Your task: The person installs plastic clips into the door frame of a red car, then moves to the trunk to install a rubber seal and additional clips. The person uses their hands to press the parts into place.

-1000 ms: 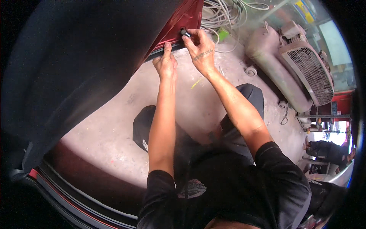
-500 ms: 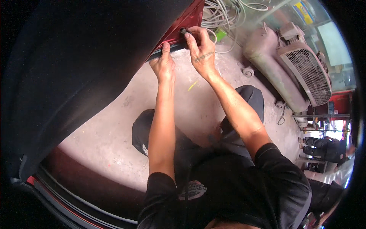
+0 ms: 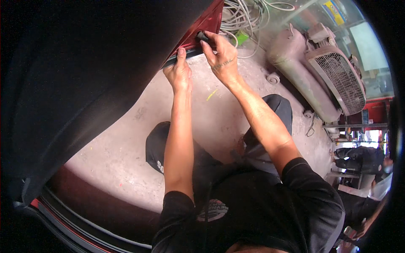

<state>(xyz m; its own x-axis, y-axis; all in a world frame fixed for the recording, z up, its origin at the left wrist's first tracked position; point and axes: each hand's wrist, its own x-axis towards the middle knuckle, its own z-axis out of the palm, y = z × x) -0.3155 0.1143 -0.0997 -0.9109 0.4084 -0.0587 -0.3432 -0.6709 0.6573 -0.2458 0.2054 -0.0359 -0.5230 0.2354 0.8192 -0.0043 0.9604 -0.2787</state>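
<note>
My right hand (image 3: pixel 222 59) pinches a small black cylindrical piece (image 3: pixel 203 37) between thumb and fingertips. One end of the piece is against the red painted panel (image 3: pixel 214 21), which looks like the edge of a car door; whether it is fixed there I cannot tell. Just below, my left hand (image 3: pixel 179 76) is closed on the dark lower edge strip (image 3: pixel 195 53), thumb on top and fingers hidden underneath. A broad black surface (image 3: pixel 97 71) spreads over the left side and covers part of the red panel.
A dusty compressor with a mesh guard (image 3: pixel 341 84) stands on the right. Coiled pale hose (image 3: pixel 242 17) and a bright green object (image 3: pixel 241 38) lie beyond the panel. Another person (image 3: pixel 363 160) is at far right. A car sill (image 3: pixel 80 225) runs along the lower left.
My right hand has shifted slightly left and turned a little, with the black piece still in its fingers. The left hand keeps its grip, almost unmoved.
</note>
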